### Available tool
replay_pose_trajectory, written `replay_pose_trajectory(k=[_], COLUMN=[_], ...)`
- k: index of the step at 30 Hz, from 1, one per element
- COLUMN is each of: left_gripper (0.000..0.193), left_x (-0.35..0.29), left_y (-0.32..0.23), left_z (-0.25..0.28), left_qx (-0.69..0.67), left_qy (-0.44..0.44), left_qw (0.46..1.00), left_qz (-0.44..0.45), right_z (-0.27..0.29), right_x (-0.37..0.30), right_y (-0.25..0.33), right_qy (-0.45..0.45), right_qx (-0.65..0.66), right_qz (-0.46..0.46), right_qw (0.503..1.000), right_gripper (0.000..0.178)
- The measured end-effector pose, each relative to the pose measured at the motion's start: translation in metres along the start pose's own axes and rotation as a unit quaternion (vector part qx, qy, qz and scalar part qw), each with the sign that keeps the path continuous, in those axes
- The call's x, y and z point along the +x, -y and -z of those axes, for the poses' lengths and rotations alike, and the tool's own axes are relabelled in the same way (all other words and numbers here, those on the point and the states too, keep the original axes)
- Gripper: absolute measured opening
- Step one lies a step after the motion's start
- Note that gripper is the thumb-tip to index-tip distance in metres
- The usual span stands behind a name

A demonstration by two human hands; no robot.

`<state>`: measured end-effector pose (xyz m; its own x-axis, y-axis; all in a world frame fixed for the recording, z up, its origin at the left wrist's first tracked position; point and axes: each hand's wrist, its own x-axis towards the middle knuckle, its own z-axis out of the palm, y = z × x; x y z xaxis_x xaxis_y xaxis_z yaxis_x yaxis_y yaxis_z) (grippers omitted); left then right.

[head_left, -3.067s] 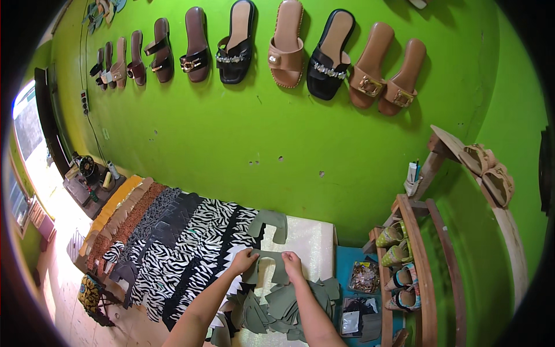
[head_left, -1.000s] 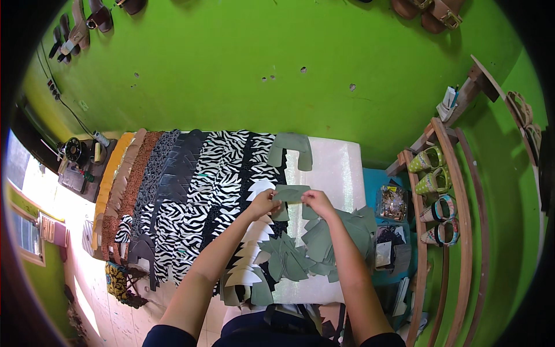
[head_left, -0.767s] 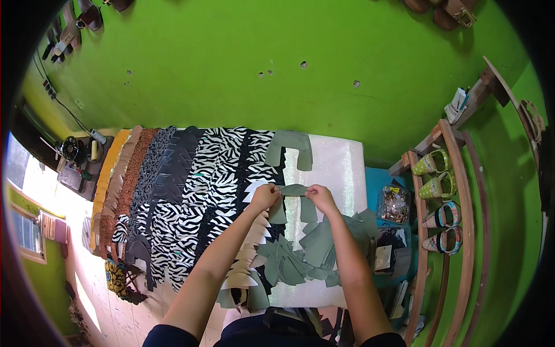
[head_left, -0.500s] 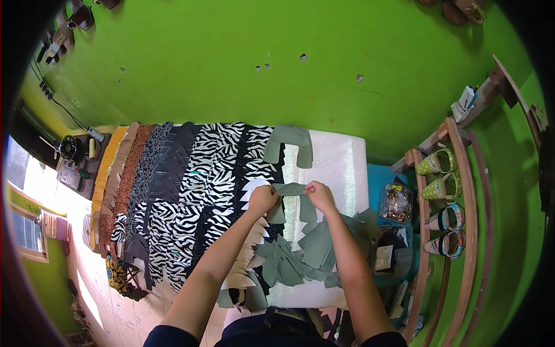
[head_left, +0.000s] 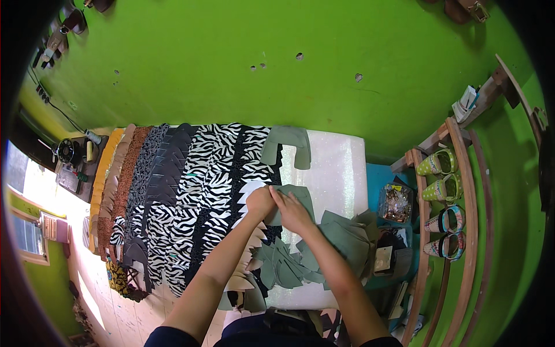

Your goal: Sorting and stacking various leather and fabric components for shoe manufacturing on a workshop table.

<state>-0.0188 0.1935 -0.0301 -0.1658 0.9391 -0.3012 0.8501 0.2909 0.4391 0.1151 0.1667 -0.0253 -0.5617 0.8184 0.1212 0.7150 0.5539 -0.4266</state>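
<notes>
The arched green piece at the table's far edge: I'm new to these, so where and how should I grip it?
Probably pinch the arched piece by its right leg, coming from the right: that leg overlies the pale tabletop, while the left overlaps patterned pieces.

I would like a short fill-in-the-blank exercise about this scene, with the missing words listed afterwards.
1. The left hand and the right hand are at a cut piece coloured greyish ____.
2. The zebra-striped pieces are black and ____.
3. The shoes are on a rack made of ____.

Missing words: green; white; wood.
</notes>
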Motion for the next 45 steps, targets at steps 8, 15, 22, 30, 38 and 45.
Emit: replay_pose_trajectory(k=[8, 15, 22, 30, 38, 45], left_gripper=[0.025, 0.034, 0.045, 0.014, 0.012, 0.02], left_x=[-0.006, -0.004, 0.001, 0.006, 0.024, 0.093], left_y=[0.004, 0.003, 0.005, 0.004, 0.005, 0.004], left_z=[-0.002, 0.0, -0.004, 0.003, 0.041, 0.053], left_qx=[-0.039, -0.021, 0.089, 0.119, -0.171, -0.273], left_qy=[-0.046, -0.014, -0.145, -0.115, 0.052, -0.045], left_qw=[0.998, 0.999, 0.961, 0.956, 0.95, 0.948], left_qz=[-0.025, -0.044, -0.219, -0.244, -0.255, -0.155], right_z=[-0.005, 0.005, 0.02, 0.018, 0.037, 0.033], right_x=[-0.017, -0.03, 0.002, 0.017, 0.033, 0.094], right_y=[-0.017, -0.041, -0.05, -0.047, -0.095, -0.104], right_qy=[0.079, 0.058, 0.018, -0.027, -0.005, -0.104], right_qx=[-0.02, -0.047, 0.082, -0.02, 0.251, 0.446], right_qz=[-0.094, -0.162, -0.221, -0.209, -0.204, -0.187], right_qw=[0.992, 0.984, 0.972, 0.977, 0.946, 0.869], right_gripper=[0.08, 0.081, 0.058, 0.031, 0.014, 0.017])
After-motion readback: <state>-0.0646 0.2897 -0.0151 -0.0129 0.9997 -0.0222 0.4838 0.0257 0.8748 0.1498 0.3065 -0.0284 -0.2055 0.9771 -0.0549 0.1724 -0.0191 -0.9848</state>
